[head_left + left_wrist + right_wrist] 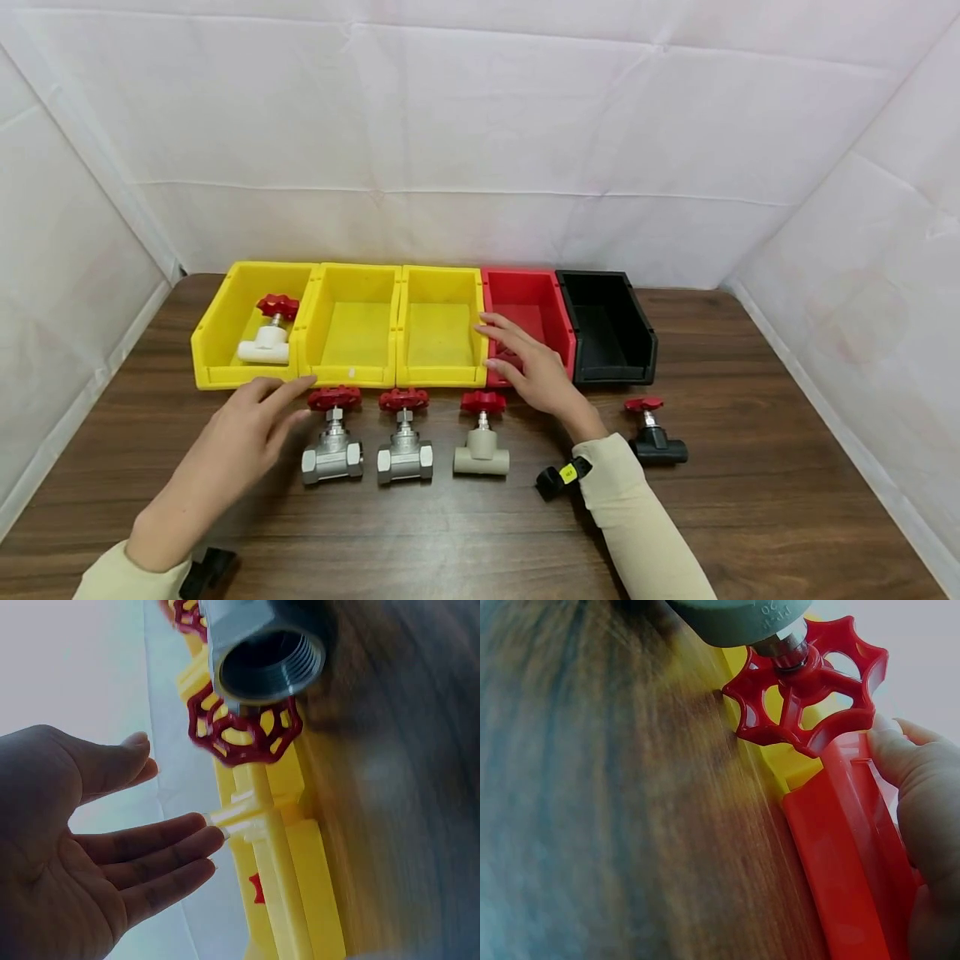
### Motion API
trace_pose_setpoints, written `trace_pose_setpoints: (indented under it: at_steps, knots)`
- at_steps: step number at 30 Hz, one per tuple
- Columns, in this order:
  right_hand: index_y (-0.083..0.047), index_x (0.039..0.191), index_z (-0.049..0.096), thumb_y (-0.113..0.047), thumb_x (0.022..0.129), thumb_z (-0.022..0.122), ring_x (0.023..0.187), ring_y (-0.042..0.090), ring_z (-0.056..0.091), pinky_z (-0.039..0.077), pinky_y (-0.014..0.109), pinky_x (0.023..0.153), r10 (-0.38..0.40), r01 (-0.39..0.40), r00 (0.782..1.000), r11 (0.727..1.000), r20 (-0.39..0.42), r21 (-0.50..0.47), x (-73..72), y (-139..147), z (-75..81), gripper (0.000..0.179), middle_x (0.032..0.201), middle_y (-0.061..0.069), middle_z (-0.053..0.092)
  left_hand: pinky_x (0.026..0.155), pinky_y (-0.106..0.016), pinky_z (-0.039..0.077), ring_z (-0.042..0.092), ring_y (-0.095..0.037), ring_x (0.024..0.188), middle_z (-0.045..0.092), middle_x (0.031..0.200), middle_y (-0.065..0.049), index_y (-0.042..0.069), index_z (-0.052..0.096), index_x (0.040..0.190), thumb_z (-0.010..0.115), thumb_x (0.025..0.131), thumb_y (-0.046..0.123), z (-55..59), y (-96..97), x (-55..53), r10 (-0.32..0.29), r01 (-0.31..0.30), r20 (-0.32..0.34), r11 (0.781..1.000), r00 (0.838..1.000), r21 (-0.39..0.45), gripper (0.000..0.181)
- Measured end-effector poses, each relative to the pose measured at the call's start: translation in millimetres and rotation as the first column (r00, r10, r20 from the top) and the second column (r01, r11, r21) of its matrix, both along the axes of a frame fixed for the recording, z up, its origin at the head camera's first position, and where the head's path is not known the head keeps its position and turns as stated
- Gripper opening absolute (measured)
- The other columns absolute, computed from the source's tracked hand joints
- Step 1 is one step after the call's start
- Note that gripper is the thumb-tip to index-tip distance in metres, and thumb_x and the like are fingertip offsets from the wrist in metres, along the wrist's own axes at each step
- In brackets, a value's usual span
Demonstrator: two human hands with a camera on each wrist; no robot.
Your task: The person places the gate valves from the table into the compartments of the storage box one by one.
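My left hand (240,442) hovers with loosely extended fingers beside the leftmost metal gate valve (332,450), whose red handwheel points toward the bins. The left wrist view shows nothing between that hand's thumb and fingers. My right hand (542,375) reaches over the red bin (566,342), fingers spread toward the neighbouring yellow bin (442,377); whether it touches the rim is unclear. A dark red shape lies under it in the red bin, mostly hidden. Nearby stand a second metal valve (405,458) and a grey plastic valve (482,457) with a red handwheel (810,686).
A white plastic valve (266,343) lies in the leftmost yellow bin (206,354). Another yellow bin (345,377) and a black bin (645,350) belong to the same row. At the right, a black valve (657,446) rests on the wooden table (765,467). White sheets hang around.
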State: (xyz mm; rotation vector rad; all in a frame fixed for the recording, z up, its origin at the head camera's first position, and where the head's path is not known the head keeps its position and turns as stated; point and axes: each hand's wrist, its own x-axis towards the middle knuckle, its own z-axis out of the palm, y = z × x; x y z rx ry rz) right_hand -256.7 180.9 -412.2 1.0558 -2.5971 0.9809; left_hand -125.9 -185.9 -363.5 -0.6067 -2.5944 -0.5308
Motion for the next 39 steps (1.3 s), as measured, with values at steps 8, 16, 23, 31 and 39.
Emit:
trace_pose_setpoints:
  at_steps: [8,16,23,31,39]
  knots:
    - [-0.023,0.143,0.047,-0.023,0.092,0.064,0.127,0.012,0.043,0.051,0.027,0.082,0.0,0.0,1.0,1.0,-0.009,0.008,0.6,-0.2,1.4,0.054,0.151,-0.009,0.033,0.069,-0.044,0.05,0.059,-0.024,0.081,0.061,0.096,-0.011,0.006,0.063,0.122,0.073,0.084,0.01,-1.1,2.8,4.6,-0.056,0.056,0.176,0.998,0.983,0.005,0.04]
    - [-0.024,0.143,0.046,-0.024,0.092,0.064,0.124,0.012,0.047,0.052,0.026,0.079,-0.005,0.005,1.0,1.0,-0.019,0.012,0.4,1.1,0.3,0.054,0.151,-0.009,0.033,0.064,-0.034,0.049,0.053,-0.012,0.074,0.059,0.094,-0.003,0.009,0.064,0.123,0.071,0.087,0.017,-1.5,6.4,7.7,-0.106,0.115,0.254,0.993,0.961,-0.021,0.037]
    - [-0.024,0.143,0.046,-0.024,0.092,0.064,0.127,0.011,0.044,0.051,0.026,0.081,-0.001,0.001,1.0,1.0,-0.015,0.007,-0.9,0.7,-2.5,0.054,0.151,-0.01,0.032,0.063,-0.032,0.048,0.049,-0.008,0.07,0.057,0.09,0.0,0.01,0.065,0.123,0.07,0.088,0.019,-6.0,12.1,9.2,-0.135,0.145,0.281,0.989,0.95,-0.016,0.037]
    - [-0.025,0.143,0.046,-0.024,0.092,0.064,0.13,0.011,0.041,0.05,0.028,0.084,-0.005,0.006,1.0,1.0,-0.022,0.009,-0.2,0.8,-2.0,0.054,0.151,-0.009,0.033,0.065,-0.033,0.048,0.05,-0.009,0.075,0.055,0.095,0.0,0.018,0.063,0.126,0.067,0.089,0.03,-11.3,15.2,8.3,-0.139,0.17,0.378,0.984,0.915,-0.05,0.039]
    - [-0.024,0.143,0.047,-0.025,0.092,0.064,0.129,0.012,0.041,0.052,0.026,0.08,-0.009,0.009,1.0,1.0,-0.028,0.013,0.5,-0.1,-0.9,0.054,0.151,-0.009,0.033,0.06,-0.03,0.046,0.049,-0.008,0.072,0.052,0.089,0.001,0.018,0.067,0.121,0.072,0.085,0.029,-18.1,17.5,8.8,-0.167,0.204,0.313,0.975,0.935,-0.09,0.039]
